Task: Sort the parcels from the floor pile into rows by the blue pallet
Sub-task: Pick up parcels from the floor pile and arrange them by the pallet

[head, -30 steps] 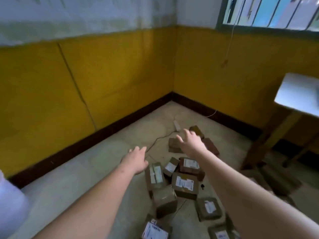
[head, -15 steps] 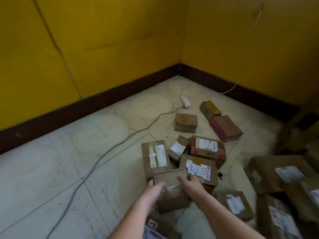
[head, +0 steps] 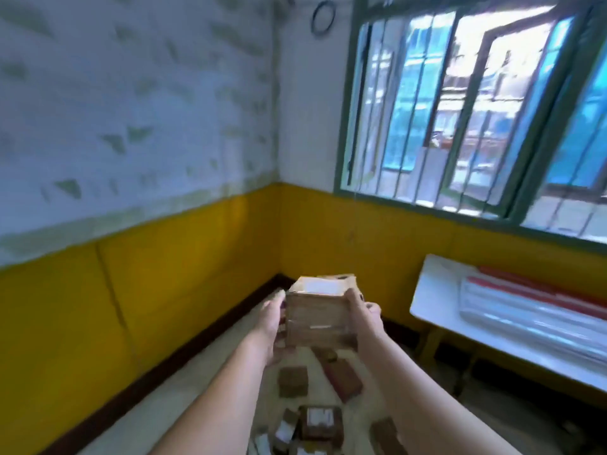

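Note:
A brown cardboard parcel (head: 317, 315) with a white label on top is held up in front of me, well above the floor. My left hand (head: 272, 326) grips its left side and my right hand (head: 363, 315) grips its right side, thumb over the top edge. Below my arms several other brown parcels (head: 320, 421) lie scattered on the pale floor, some showing white labels. No blue pallet is in view. The picture is blurred.
A white table (head: 437, 310) with red and clear wrapped rolls stands at the right under a green-framed barred window (head: 476, 110). Yellow walls with a dark skirting board (head: 157, 369) meet in the corner ahead.
Both hands took hold of one parcel in the pile and lifted it clear of the floor. My view has swung upward from the floor to the wall and window.

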